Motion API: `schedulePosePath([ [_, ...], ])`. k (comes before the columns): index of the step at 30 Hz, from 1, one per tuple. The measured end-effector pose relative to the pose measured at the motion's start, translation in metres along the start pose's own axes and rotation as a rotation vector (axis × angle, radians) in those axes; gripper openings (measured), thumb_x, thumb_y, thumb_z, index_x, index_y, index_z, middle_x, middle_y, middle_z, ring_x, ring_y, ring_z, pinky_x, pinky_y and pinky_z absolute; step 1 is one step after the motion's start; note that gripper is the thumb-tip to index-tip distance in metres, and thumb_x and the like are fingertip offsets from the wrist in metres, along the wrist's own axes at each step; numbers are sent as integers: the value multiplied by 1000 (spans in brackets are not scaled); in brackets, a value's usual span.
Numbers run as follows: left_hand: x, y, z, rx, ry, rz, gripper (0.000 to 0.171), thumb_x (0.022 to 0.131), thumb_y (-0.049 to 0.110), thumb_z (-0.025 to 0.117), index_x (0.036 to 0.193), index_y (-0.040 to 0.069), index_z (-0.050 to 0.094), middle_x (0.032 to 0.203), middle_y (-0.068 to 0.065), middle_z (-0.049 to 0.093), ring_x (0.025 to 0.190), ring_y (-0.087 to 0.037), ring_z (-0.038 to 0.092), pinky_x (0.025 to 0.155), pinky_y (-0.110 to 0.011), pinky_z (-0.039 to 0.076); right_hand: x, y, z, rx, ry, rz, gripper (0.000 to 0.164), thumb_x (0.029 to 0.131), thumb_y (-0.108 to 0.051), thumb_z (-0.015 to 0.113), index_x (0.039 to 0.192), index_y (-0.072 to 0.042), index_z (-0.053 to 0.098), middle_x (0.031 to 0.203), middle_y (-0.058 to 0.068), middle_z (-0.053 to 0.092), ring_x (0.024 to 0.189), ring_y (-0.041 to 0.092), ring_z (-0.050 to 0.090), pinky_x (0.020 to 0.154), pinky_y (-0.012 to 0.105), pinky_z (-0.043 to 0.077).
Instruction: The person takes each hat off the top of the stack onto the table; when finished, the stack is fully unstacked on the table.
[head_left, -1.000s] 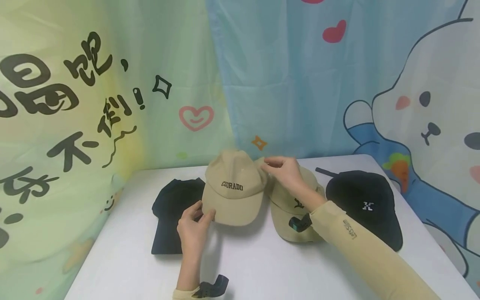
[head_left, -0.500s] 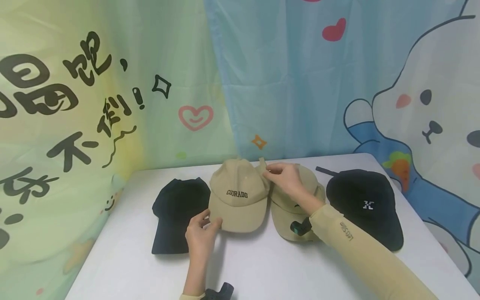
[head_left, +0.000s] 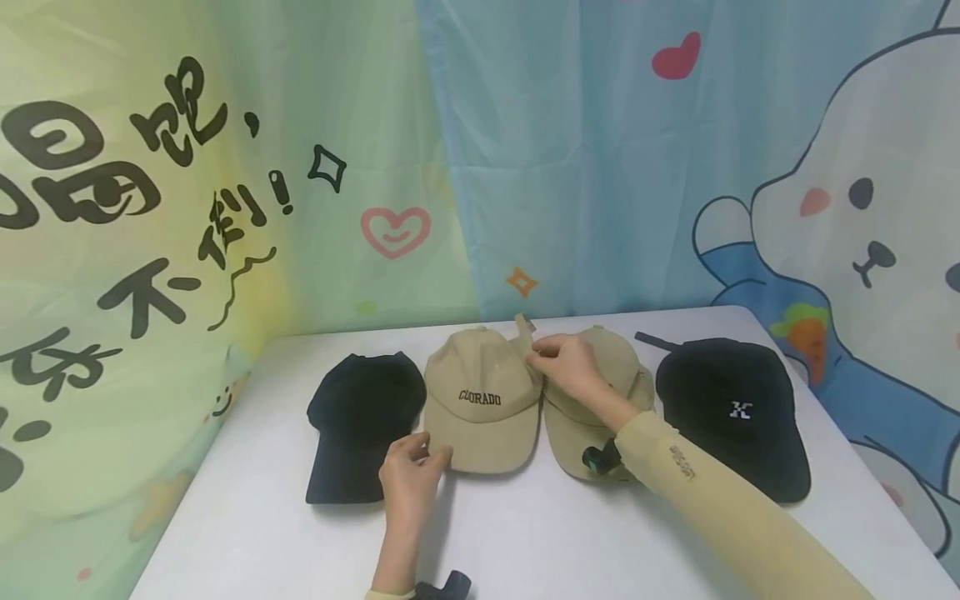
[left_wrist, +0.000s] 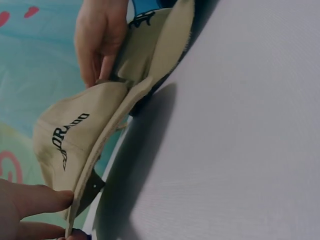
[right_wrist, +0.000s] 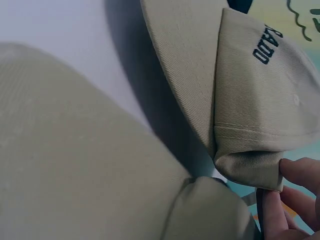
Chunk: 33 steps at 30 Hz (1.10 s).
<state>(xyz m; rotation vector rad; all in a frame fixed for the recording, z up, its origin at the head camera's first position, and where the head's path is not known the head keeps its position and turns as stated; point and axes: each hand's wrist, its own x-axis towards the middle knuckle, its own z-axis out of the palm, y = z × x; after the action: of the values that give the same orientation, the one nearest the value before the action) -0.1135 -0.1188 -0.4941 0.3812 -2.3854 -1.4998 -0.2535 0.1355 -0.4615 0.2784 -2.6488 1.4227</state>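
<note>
A beige baseball cap point(head_left: 480, 442) with dark lettering on its front stands in the middle of the row, brim toward me. My left hand point(head_left: 411, 479) pinches the left corner of its brim, thumb on top and fingertips beneath in the left wrist view. With thumb and fingers, my right hand point(head_left: 572, 365) pinches the cap's rear right edge, seen close in the right wrist view point(right_wrist: 295, 200). In the left wrist view the brim is a little off the table, above its shadow. A second beige cap point(head_left: 566, 437) lies just right, partly hidden by my right hand and forearm.
On the white table point(head_left: 525, 542), a black cap point(head_left: 367, 408) lies at the left. Another black cap point(head_left: 723, 392) with a white emblem and a strap sticking out lies at the right. A printed curtain point(head_left: 525, 167) hangs behind the table's far edge.
The middle beige cap has come lower and a little to the right, between the left black cap and the second beige cap. My left hand moved with it; the right hand kept its grip.
</note>
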Motion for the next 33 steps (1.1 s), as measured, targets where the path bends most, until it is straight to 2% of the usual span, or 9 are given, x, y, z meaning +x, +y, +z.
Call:
schedulePosePath([
  [9,-3,-3,1,88,-17,7,38,77,9,83,111,-5,71,112,-16,64,93,-27,67,76,-37,59,1,8,12,-35,-14,-84,22,87,-4,73,104,10,72,103,23,70,96,36,68,84,46,57],
  [18,-3,-6,3,144,-18,30,36,75,12,84,108,-2,74,109,-15,66,91,-25,64,81,-44,55,1,13,16,-41,-28,-83,21,87,-3,71,104,10,72,101,22,70,96,37,67,85,45,56],
  [26,-4,-8,4,162,-37,27,31,74,12,82,103,1,75,107,-12,66,89,-23,63,79,-41,54,-1,17,17,-47,-49,-89,22,88,-1,70,106,12,70,103,23,70,97,37,67,86,45,56],
  [33,-6,-7,4,183,-43,30,34,73,10,84,104,-2,74,102,-13,66,89,-25,63,79,-44,54,-1,16,19,-73,-49,-88,24,88,-3,69,107,11,70,105,23,70,98,36,67,86,44,56],
])
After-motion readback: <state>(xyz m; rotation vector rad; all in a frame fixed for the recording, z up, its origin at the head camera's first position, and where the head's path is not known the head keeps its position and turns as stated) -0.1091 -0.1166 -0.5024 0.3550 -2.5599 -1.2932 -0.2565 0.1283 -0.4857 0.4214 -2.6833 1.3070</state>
